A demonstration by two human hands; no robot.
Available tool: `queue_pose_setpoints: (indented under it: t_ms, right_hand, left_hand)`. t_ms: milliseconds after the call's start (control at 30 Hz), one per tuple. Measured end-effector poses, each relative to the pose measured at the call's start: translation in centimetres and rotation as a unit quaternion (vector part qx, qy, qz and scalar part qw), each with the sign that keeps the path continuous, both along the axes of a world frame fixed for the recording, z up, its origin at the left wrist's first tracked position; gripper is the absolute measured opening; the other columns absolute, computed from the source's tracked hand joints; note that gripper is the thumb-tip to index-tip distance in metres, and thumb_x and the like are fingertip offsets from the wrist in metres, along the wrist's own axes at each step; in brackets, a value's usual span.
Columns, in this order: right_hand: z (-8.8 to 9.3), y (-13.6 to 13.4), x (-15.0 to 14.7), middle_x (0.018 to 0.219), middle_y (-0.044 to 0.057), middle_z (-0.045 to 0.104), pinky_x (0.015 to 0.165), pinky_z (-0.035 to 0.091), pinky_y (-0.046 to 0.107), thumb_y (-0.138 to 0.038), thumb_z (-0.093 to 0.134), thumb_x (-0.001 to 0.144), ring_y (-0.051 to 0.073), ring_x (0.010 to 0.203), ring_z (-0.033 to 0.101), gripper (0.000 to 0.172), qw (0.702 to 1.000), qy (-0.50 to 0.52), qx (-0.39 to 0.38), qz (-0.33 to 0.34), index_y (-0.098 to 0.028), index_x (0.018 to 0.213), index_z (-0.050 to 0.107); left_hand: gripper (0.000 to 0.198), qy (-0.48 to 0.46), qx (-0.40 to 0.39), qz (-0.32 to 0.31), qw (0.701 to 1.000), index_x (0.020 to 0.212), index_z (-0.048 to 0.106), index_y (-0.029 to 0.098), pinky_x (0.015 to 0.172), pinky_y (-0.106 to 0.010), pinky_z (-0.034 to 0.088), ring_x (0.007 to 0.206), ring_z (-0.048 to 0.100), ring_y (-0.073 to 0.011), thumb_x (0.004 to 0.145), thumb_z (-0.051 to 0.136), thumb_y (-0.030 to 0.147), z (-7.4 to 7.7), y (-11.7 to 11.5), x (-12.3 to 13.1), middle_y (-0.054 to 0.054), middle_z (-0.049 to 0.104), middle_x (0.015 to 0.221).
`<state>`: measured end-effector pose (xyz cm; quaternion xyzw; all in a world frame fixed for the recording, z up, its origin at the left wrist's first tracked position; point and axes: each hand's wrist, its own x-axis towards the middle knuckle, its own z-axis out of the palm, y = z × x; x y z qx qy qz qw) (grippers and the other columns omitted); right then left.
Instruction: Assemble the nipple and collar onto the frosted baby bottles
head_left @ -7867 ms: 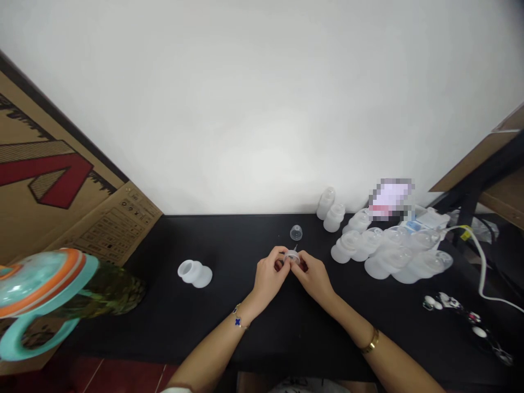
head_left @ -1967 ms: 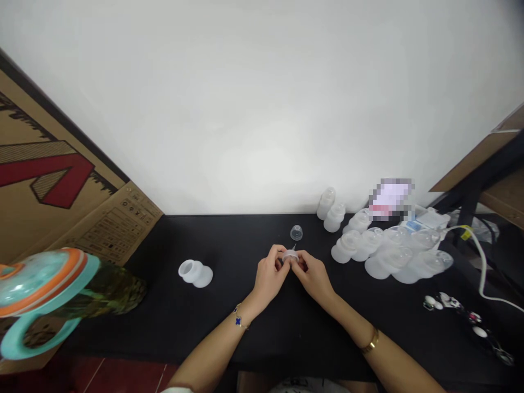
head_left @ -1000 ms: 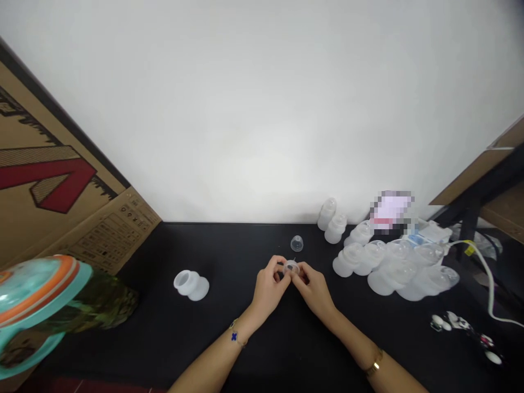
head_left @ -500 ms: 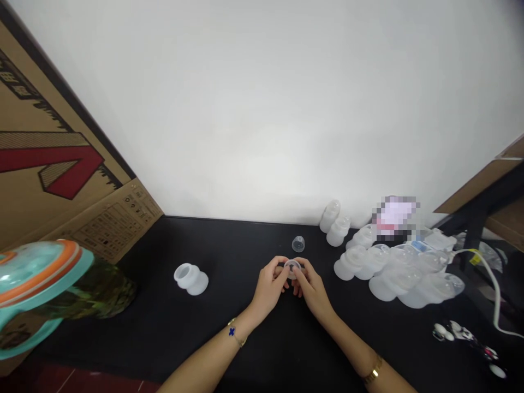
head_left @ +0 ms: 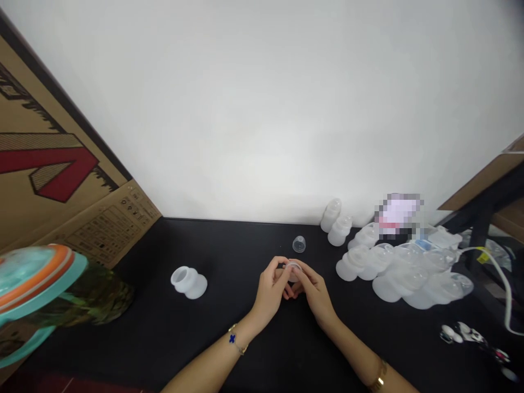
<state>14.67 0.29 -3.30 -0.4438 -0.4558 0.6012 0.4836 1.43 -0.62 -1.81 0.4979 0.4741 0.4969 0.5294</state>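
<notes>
Near the middle of the black table, my left hand and my right hand pinch a small translucent bottle ring between thumbs and fingers. Part of the ring is covered by my fingertips, and whether a nipple sits in it I cannot tell. Just beyond my hands lies a clear dome cap. To the left, a white baby bottle without a top stands tilted in view, its mouth uncovered. Several capped baby bottles are grouped at the right.
Two more capped bottles stand against the white wall. A blurred-out phone-like object leans behind the group. A white cable and a black-and-white strap lie far right. At left are a teal-lidded jug and a cardboard box.
The ring has tilted in my fingers, and my right fingers have shifted around it. The view has moved slightly; the bottles and cap stay in place.
</notes>
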Motion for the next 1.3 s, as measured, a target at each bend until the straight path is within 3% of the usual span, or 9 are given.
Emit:
queue_pose_setpoints:
  t_ms: [200,400,767,1300]
  right_hand:
    - [0.1,-0.1,-0.2,0.066,0.002,0.069,0.046,0.047,0.024,-0.059,0.067,0.083,0.015,0.048,0.061,0.051,1.000,-0.011,0.023,-0.010,-0.017,0.111,0.074]
    - [0.0,-0.2,-0.2,0.074,0.005,0.071,0.045,0.045,0.023,-0.056,0.061,0.088,0.014,0.049,0.062,0.045,0.998,-0.037,0.041,-0.008,-0.016,0.104,0.075]
    - [-0.7,0.3,-0.2,0.055,0.001,0.063,0.042,0.041,0.022,-0.051,0.059,0.087,0.015,0.044,0.061,0.043,0.998,-0.063,0.014,0.003,-0.013,0.096,0.078]
    - [-0.4,0.3,-0.1,0.051,0.000,0.060,0.040,0.041,0.022,-0.052,0.058,0.086,0.015,0.042,0.060,0.045,0.996,-0.085,0.004,0.002,-0.013,0.097,0.078]
  left_hand:
    - [0.033,0.022,0.001,0.003,1.000,0.100,0.056,0.019,0.038,-0.017,0.041,0.036,0.050,-0.0098,0.092,0.055,0.052,-0.1,-0.1,0.0,0.008,0.053,0.045]
    - [0.032,0.023,-0.018,0.007,1.000,0.091,0.053,0.020,0.035,-0.014,0.033,0.033,0.048,-0.0084,0.091,0.057,0.052,0.0,0.0,0.0,0.009,0.052,0.043]
    - [0.040,-0.006,-0.076,-0.009,0.997,0.082,0.048,0.021,0.030,-0.014,0.030,0.030,0.050,-0.0093,0.082,0.064,0.057,-0.8,0.7,-0.3,0.005,0.059,0.047]
    - [0.033,0.005,-0.059,-0.009,0.998,0.080,0.048,0.021,0.031,-0.013,0.025,0.029,0.046,-0.0070,0.083,0.064,0.049,-0.7,0.7,-0.3,0.007,0.057,0.045]
